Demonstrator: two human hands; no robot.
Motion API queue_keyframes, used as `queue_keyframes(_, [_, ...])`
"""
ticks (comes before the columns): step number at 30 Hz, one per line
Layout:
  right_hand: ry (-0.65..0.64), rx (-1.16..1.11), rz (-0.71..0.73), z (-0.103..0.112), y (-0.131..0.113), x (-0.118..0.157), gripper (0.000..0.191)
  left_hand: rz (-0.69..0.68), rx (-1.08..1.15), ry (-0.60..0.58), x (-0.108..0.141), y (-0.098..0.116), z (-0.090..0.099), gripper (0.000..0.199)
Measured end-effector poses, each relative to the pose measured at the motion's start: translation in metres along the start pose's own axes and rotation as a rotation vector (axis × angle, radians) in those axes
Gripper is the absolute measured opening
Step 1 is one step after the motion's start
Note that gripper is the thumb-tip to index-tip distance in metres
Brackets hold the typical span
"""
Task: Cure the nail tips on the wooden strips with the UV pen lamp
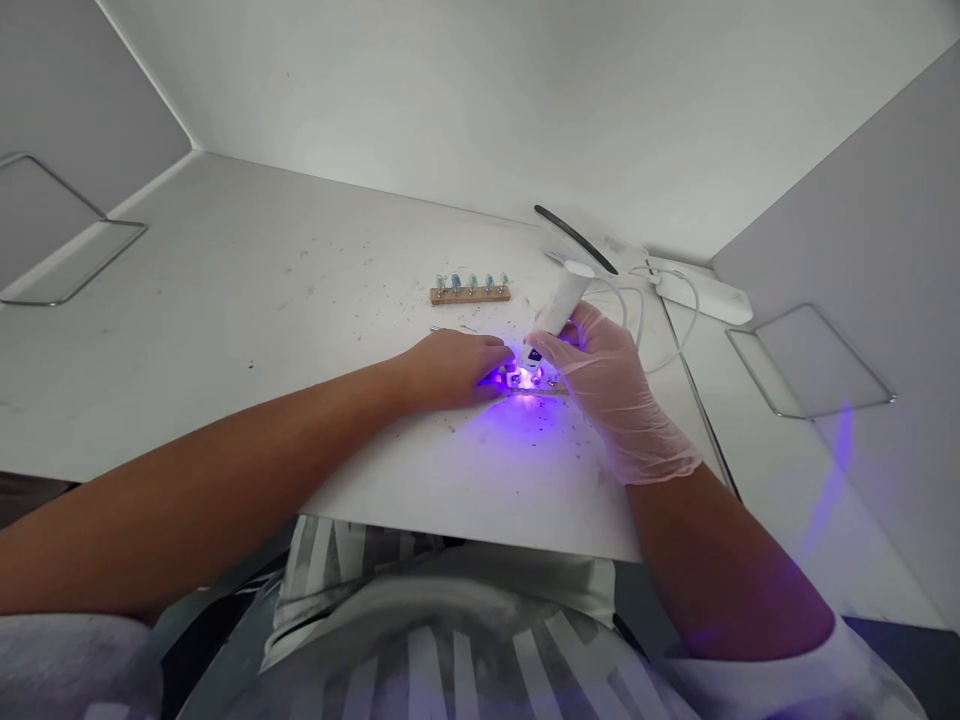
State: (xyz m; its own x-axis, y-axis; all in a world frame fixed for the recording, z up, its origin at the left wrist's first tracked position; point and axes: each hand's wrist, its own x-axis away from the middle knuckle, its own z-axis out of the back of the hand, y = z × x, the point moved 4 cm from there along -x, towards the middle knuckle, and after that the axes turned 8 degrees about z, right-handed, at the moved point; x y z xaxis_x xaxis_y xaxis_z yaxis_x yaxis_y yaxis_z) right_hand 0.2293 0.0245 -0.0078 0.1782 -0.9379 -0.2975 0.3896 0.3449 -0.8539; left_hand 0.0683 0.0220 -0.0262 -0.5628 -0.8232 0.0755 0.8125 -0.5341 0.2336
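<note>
In the head view my right hand, in a thin pinkish glove, is closed around a white handheld UV lamp. The lamp points down, and violet light glows beneath its head. Under it lies a narrow strip with small upright pegs, partly hidden by glare and my fingers. My bare left hand rests on the table with its fingers closed around the strip's left end. Just beyond, a second wooden strip bears several small blue-green pieces standing on pegs.
A white power strip with white cables sits at the back right. A dark, slim file-like bar lies near the back wall. Specks of debris dot the white table. Wire racks flank both sides.
</note>
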Motion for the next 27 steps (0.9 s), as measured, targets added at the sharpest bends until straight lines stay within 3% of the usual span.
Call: queue_keyframes(27, [0.007, 0.006, -0.009, 0.0007, 0.0022, -0.0003, 0.021, 0.006, -0.001, 0.003, 0.0002, -0.0002, -0.0001, 0.034])
